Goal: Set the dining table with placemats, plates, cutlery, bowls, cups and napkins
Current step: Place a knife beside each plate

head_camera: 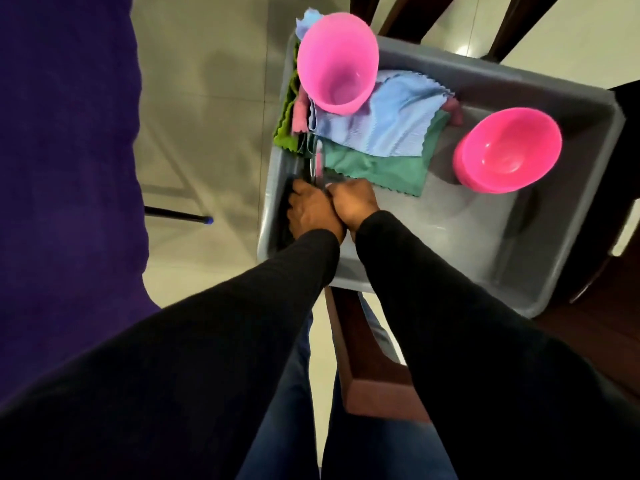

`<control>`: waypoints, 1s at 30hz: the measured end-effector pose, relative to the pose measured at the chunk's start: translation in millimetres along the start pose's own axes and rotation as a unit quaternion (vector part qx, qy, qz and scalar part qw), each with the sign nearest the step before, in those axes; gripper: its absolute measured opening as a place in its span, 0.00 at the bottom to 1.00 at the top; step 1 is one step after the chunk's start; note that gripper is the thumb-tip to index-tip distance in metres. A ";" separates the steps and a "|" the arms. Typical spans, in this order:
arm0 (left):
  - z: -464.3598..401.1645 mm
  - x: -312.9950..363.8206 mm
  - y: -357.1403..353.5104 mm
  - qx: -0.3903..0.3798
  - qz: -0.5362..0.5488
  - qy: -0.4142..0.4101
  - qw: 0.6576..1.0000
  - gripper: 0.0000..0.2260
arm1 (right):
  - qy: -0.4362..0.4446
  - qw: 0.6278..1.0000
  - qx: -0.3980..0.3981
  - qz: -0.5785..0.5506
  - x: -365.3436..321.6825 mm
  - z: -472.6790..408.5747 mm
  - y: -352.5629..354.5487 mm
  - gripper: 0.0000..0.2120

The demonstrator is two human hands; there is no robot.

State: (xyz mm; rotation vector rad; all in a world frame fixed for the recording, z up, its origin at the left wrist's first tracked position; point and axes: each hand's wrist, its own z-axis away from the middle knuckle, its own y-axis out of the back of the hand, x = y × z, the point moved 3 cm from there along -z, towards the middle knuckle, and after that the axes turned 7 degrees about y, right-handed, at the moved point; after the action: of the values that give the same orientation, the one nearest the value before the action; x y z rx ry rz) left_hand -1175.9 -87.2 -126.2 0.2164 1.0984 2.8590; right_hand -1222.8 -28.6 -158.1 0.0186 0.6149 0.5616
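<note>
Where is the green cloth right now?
In the head view, the green cloth lies inside the grey tub, under the blue cloth, just beyond the right hand and left of the pink bowls.

Both arms, in black sleeves, are reaching forward and down, side by side. The left hand point(310, 211) and the right hand point(353, 202) are lying knuckles up and touching each other, the left slightly nearer. Their fingers are curling down and away, so what they are gripping cannot be told.
</note>
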 end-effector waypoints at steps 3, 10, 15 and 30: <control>-7.3 2.0 -2.7 -0.015 -0.010 0.000 1.000 0.16 | -0.011 0.999 -0.029 0.027 -1.3 -6.4 0.1 0.06; -10.5 -1.8 2.7 -0.050 0.002 -0.019 0.999 0.10 | -0.021 0.998 -0.044 0.029 7.3 -1.7 7.5 0.03; 10.6 -5.4 13.3 -0.067 0.041 -0.044 0.996 0.09 | -0.032 0.998 -0.039 -0.029 -2.4 26.7 19.9 0.03; 138.7 -51.0 143.6 -0.160 0.255 -0.155 0.941 0.16 | 0.026 0.984 -0.134 -0.116 -78.9 202.8 58.8 0.06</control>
State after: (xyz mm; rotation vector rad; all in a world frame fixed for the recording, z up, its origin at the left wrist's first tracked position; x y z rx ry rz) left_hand -1106.0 -108.1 66.5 1.0211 0.5655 3.2122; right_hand -1193.2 11.3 61.8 -0.3197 0.5782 0.4156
